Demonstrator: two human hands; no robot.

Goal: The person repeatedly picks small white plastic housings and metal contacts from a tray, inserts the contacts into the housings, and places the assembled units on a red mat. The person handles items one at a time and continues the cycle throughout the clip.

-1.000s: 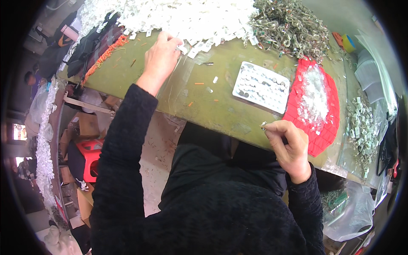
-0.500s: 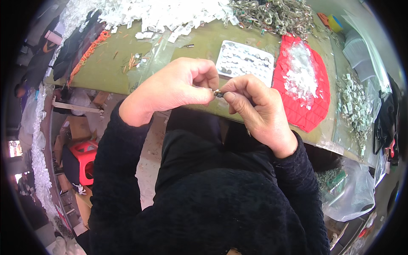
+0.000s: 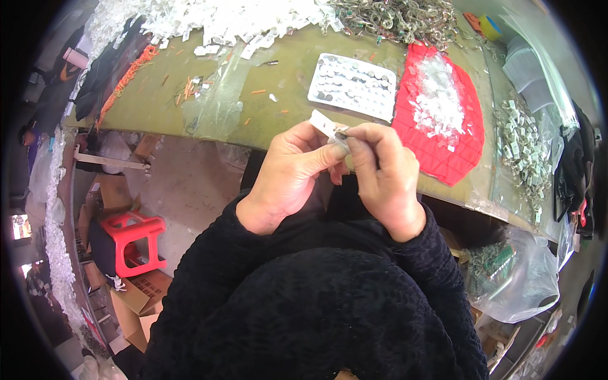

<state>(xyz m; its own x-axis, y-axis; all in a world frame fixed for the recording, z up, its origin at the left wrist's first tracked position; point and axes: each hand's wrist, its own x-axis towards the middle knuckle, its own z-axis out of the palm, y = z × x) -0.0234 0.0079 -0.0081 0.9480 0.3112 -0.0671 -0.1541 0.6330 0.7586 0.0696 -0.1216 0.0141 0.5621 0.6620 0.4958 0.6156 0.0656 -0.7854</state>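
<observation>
Both hands meet just off the table's near edge. Between thumb and fingers, my left hand [image 3: 288, 171] pinches a small white plastic piece [image 3: 322, 122], its flat end pointing up and away. My right hand [image 3: 387, 177] is closed with thumb and forefinger on a tiny dark metallic part [image 3: 342, 134] right against the white piece; the fingertips cover most of it. Just beyond the hands lies a white tray [image 3: 312, 96] with rows of small round silvery discs. To its right is a red quilted cloth [image 3: 465, 158] bearing a heap of small clear and white pieces.
White plastic pieces [image 3: 221, 19] are heaped at the far left of the green table [image 3: 266, 85], beside a tangle of metal chain-like parts [image 3: 399, 19]. Finished-looking clear pieces with metal [image 3: 522, 149] lie at right. A red stool [image 3: 136, 244] and a plastic bag [image 3: 522, 278] are below.
My left hand has moved down and right and turned, and a white plastic piece now shows in it. My right hand has shifted slightly, staying at the left fingertips.
</observation>
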